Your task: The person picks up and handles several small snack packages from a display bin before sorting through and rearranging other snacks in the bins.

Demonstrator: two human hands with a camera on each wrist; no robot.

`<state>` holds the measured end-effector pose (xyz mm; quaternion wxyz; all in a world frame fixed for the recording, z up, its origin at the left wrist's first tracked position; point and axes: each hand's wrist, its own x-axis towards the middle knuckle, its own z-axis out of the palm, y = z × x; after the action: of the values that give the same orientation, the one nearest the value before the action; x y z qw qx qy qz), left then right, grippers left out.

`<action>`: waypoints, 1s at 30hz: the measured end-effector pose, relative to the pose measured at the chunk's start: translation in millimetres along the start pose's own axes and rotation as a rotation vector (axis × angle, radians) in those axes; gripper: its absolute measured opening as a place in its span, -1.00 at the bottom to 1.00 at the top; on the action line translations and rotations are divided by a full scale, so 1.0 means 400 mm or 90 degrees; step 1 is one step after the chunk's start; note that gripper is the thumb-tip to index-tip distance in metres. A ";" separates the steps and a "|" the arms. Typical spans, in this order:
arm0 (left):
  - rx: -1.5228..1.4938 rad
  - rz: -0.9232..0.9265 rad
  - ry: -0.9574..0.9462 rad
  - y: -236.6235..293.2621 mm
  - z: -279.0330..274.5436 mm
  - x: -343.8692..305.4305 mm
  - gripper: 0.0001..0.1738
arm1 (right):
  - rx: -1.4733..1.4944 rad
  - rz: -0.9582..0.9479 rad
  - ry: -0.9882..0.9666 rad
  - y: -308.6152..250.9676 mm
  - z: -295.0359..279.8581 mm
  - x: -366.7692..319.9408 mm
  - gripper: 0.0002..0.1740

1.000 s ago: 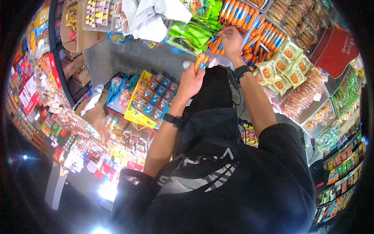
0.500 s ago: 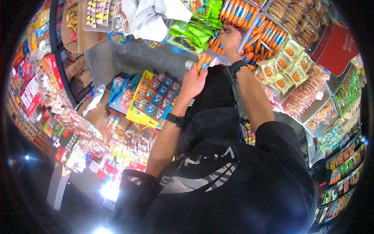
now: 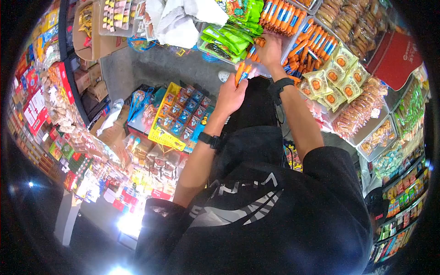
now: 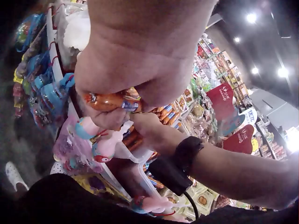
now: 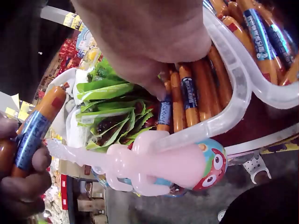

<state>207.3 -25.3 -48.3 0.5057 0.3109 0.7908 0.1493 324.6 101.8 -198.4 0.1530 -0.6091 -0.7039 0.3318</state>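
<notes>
You stand in a crowded snack shop with goods stacked on every side. At your far left run racks of bagged snacks. Nearer, a yellow display box of small blue packets sits low beside your left arm. Your left hand is curled round a few orange sausage sticks with blue labels, holding them upright just below the clear bin. Left of that bin lie green packets. Your right hand reaches into the bin, fingers down on the packed sausages; you cannot tell whether it grips one. Right of your wrist lie yolk pastry packs, then a red box.
</notes>
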 end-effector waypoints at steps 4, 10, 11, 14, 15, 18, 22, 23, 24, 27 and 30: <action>-0.011 -0.034 -0.011 0.014 -0.010 0.001 -0.55 | 0.019 0.030 -0.080 0.004 0.002 -0.009 -0.47; 0.022 -0.017 0.004 0.009 -0.022 0.009 -0.56 | -0.078 0.035 -0.149 -0.016 -0.012 -0.010 -0.29; 0.023 -0.016 0.003 0.011 -0.023 0.009 -0.56 | -0.153 0.038 -0.250 -0.025 -0.022 -0.007 -0.23; 0.028 -0.006 0.000 0.013 -0.024 0.009 -0.57 | -0.145 0.023 -0.215 -0.039 -0.039 -0.010 -0.21; 0.032 -0.003 0.001 0.010 -0.023 0.009 -0.57 | -0.145 0.023 -0.214 -0.051 -0.044 -0.015 -0.21; 0.034 0.009 0.006 0.003 -0.015 0.011 -0.57 | -0.223 -0.007 -0.167 -0.068 -0.047 -0.022 -0.17; 0.007 0.022 0.004 0.005 -0.009 0.002 -0.57 | -0.208 0.019 -0.244 -0.044 -0.016 -0.008 -0.05; 0.007 0.022 0.005 0.006 -0.012 -0.002 -0.57 | -0.195 0.028 -0.258 -0.039 -0.009 -0.009 0.00; 0.004 0.003 -0.004 0.010 -0.015 -0.006 -0.58 | -0.194 0.027 -0.259 -0.043 -0.010 -0.012 0.00; 0.012 -0.002 -0.003 0.013 -0.018 -0.004 -0.59 | -0.252 0.000 -0.171 -0.048 -0.018 -0.020 0.08; 0.025 0.007 0.004 0.000 -0.019 -0.007 -0.59 | -0.275 0.021 -0.192 -0.045 -0.014 -0.023 0.13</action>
<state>201.4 -26.5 -42.9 0.4962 0.3246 0.7934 0.1372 316.5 93.9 -180.7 -0.0930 -0.5827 -0.7631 0.2636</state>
